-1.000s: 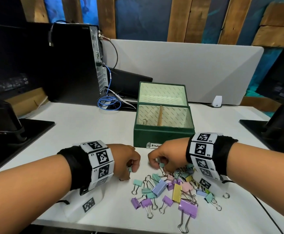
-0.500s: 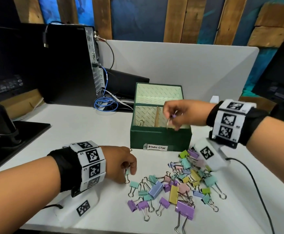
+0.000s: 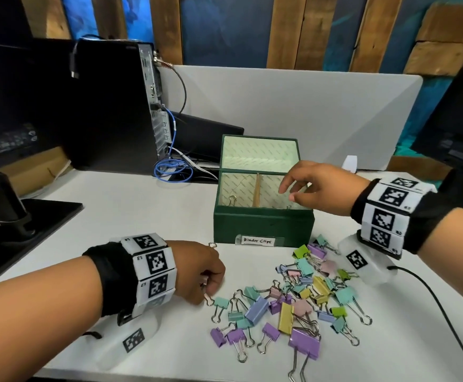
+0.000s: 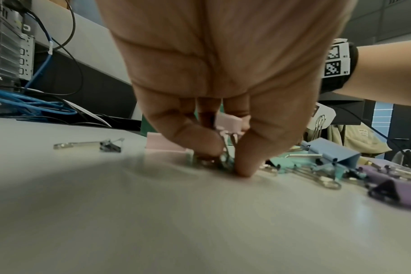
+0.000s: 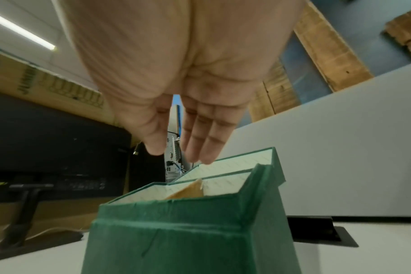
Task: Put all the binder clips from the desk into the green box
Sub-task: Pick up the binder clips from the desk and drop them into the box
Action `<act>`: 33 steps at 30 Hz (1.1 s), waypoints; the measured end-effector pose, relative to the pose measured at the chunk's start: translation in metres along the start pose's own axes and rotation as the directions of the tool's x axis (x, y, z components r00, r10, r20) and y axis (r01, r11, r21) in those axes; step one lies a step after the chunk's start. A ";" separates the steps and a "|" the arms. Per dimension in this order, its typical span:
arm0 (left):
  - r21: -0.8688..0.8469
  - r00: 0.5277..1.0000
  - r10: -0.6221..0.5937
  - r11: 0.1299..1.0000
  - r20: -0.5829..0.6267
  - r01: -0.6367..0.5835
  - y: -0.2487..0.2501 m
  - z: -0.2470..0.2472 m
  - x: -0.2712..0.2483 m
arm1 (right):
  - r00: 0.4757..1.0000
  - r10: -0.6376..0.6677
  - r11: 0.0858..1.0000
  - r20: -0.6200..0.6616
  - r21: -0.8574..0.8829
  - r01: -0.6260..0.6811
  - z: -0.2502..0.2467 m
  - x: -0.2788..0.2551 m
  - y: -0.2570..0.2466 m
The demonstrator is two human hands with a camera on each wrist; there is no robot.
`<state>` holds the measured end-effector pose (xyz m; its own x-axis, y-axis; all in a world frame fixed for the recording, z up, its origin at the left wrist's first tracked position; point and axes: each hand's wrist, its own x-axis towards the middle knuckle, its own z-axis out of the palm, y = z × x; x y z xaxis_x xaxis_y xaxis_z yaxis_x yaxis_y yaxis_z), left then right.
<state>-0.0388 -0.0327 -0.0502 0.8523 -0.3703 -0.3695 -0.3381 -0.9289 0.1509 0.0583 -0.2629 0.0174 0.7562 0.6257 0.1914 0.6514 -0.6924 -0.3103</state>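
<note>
Right hand (image 3: 311, 187) spread and holding nothing above green box (image 3: 263, 226), left hand (image 3: 197, 272) pinching pink clip (image 4: 228, 123) just left of clip pile (image 3: 293, 307) on surface (image 3: 131, 216) before box; tangled wire handles likely to drag neighbouring clips along.

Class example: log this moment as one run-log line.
left hand: pinching pink clip at desk | right hand: open above green box | clip pile: on desk
</note>
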 end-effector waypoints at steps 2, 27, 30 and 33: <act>-0.016 1.000 -0.017 1.000 -0.002 0.017 0.001 0.000 0.001 | 0.997 -0.036 0.998 0.072 -0.047 0.040 -0.001 -0.011 0.003; -0.044 0.997 -0.074 0.996 -0.028 0.073 0.007 0.002 0.007 | 0.811 0.249 0.910 0.529 -0.414 -0.009 0.042 -0.036 0.019; 0.017 0.995 -0.096 0.995 -0.029 0.096 0.010 0.002 0.009 | 0.807 0.258 0.907 0.530 -0.422 -0.013 0.045 -0.038 0.019; 0.057 0.993 -0.109 0.992 -0.037 0.111 0.012 0.003 0.010 | 0.819 0.246 0.918 0.518 -0.396 -0.026 0.046 -0.038 0.020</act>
<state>-0.0352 -0.0474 -0.0551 0.8985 -0.2660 -0.3493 -0.2631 -0.9631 0.0567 0.0400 -0.2839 -0.0387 0.7479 0.5281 -0.4021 0.6030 -0.7939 0.0789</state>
